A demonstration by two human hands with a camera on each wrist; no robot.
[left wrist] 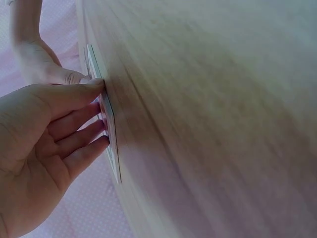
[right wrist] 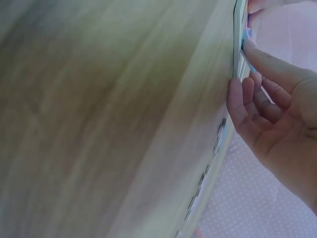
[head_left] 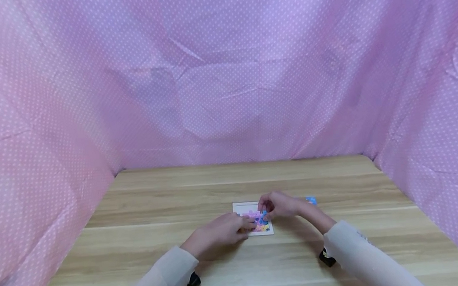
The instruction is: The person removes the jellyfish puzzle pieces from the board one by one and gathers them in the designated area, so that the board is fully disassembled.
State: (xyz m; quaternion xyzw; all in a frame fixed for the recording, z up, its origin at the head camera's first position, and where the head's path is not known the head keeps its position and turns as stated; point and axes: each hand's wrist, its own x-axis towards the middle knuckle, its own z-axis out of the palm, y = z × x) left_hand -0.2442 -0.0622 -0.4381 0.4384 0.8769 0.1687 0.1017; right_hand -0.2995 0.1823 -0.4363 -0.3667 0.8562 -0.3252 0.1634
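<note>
A jigsaw puzzle board [head_left: 266, 232] with a pale frame lies on the table, a pink, blue and yellow picture partly filling it. My left hand [head_left: 230, 228] rests on its left part; in the left wrist view the thumb is at the board's edge and the fingertips touch its face. My right hand [head_left: 281, 204] is over the board's right side. Between its thumb and fingers it pinches a thin blue puzzle piece [right wrist: 249, 60], tilted at the frame. The fingers hide part of the picture in the head view.
Several loose puzzle pieces [right wrist: 199, 182] lie flat on the wooden table [head_left: 168, 191] to the right of the board. One blue piece [head_left: 311, 200] shows beyond the right wrist. Pink dotted cloth [head_left: 226, 107] hangs around the back and sides.
</note>
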